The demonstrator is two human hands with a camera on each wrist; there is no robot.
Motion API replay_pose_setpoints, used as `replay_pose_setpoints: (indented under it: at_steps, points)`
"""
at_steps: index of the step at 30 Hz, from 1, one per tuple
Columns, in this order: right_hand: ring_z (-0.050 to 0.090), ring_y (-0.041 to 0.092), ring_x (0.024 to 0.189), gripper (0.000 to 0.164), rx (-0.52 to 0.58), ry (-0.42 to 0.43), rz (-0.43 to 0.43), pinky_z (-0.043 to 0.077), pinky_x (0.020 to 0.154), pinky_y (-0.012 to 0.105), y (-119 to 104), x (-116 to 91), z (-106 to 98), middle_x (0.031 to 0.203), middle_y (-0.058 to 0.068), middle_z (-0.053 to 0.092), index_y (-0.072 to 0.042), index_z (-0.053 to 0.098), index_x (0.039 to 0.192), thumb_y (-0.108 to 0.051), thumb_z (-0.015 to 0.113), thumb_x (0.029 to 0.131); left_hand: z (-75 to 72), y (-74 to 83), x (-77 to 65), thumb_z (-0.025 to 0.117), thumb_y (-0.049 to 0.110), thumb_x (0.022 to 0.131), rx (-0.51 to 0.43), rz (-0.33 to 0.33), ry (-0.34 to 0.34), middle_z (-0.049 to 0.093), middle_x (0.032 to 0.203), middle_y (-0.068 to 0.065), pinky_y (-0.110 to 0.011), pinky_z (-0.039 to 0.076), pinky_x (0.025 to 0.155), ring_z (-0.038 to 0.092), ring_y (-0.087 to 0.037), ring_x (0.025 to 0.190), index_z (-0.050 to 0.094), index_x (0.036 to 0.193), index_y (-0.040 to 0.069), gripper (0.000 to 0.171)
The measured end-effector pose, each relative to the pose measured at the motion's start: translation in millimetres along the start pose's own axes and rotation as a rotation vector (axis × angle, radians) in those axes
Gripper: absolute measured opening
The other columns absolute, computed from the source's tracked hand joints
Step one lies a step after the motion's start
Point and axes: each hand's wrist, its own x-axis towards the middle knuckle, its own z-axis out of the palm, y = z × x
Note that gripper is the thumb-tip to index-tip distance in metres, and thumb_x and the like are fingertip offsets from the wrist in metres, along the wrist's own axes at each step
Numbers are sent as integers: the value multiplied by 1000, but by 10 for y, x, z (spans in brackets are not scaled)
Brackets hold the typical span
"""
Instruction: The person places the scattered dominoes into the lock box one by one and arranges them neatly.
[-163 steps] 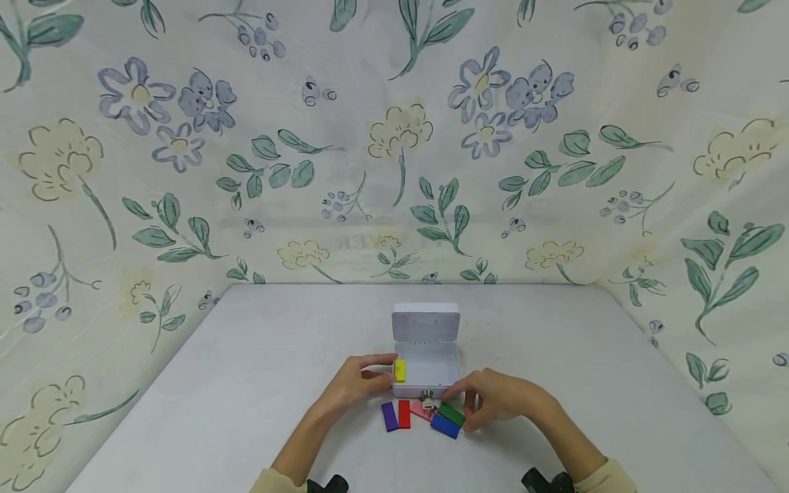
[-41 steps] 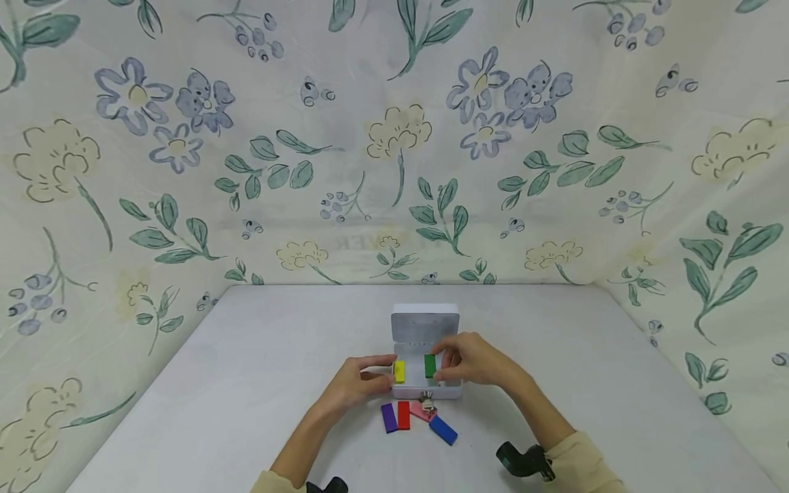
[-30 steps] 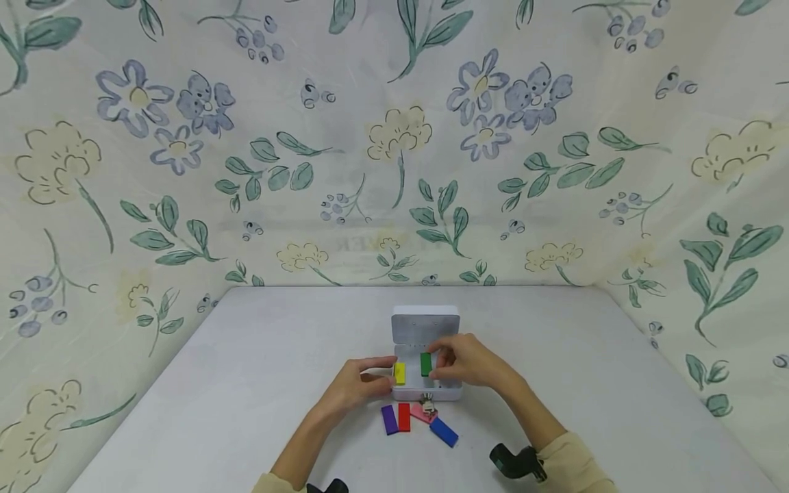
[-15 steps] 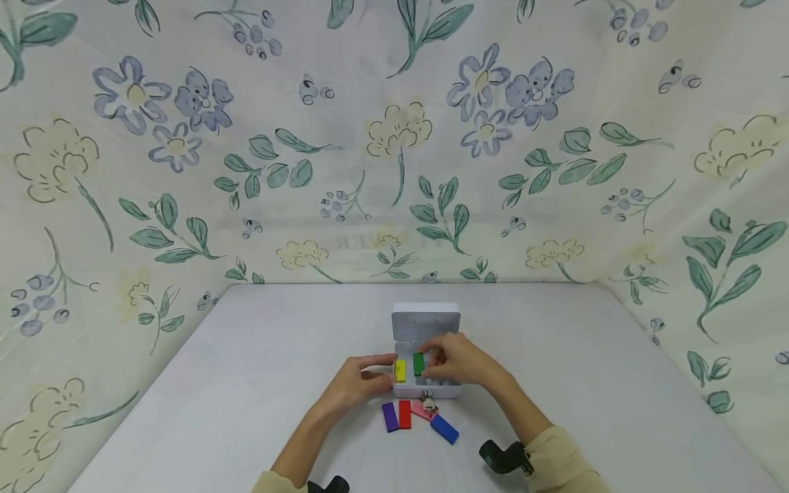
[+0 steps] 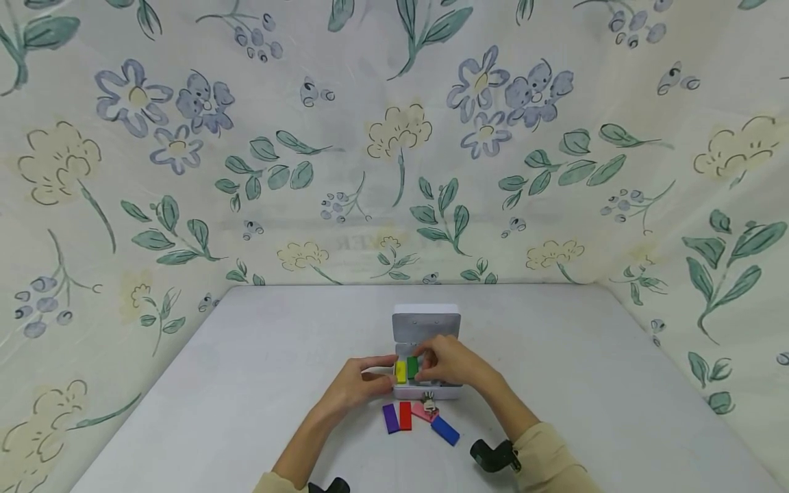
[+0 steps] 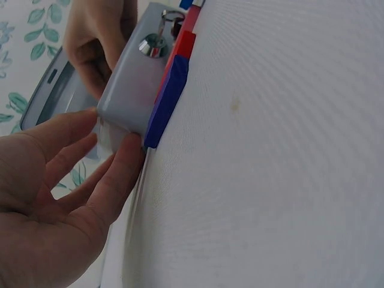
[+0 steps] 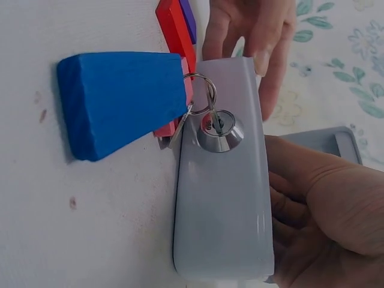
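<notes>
A small white metal box stands with its lid raised. My left hand rests its fairly straight fingertips against the box's left side, also seen at the box corner in the left wrist view. Inside, a yellow block lies along the left wall. My right hand reaches over the box and pinches a green block between thumb and fingers, close beside the yellow one. In the right wrist view the box front hides the blocks inside.
Before the box lie a purple block, a red block, a pink block and a blue block. Keys on a ring hang from the front lock. Flowered cloth surrounds the white table.
My right hand took the green block from in front of the box, carried it inside, then moved it left toward the yellow block. The left hand has stayed in place.
</notes>
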Motion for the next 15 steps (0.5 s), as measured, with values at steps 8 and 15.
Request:
replay_pose_setpoints:
  at_steps: [8, 15]
  points:
    - [55, 7, 62, 37, 1, -5, 18, 46, 59, 17, 19, 34, 51, 68, -3, 64, -1, 70, 113, -14, 80, 81, 3, 19, -19, 71, 26, 90, 14, -7, 6, 60, 137, -16, -40, 57, 89, 67, -29, 111, 60, 135, 11, 49]
    - [53, 8, 62, 36, -13, -6, 21, 45, 59, 17, 36, 57, 72, 68, -3, 62, -1, 70, 112, -15, 80, 80, 19, 22, -21, 70, 24, 91, 23, 1, 12, 57, 139, -18, -43, 57, 89, 66, -33, 112, 59, 136, 9, 49]
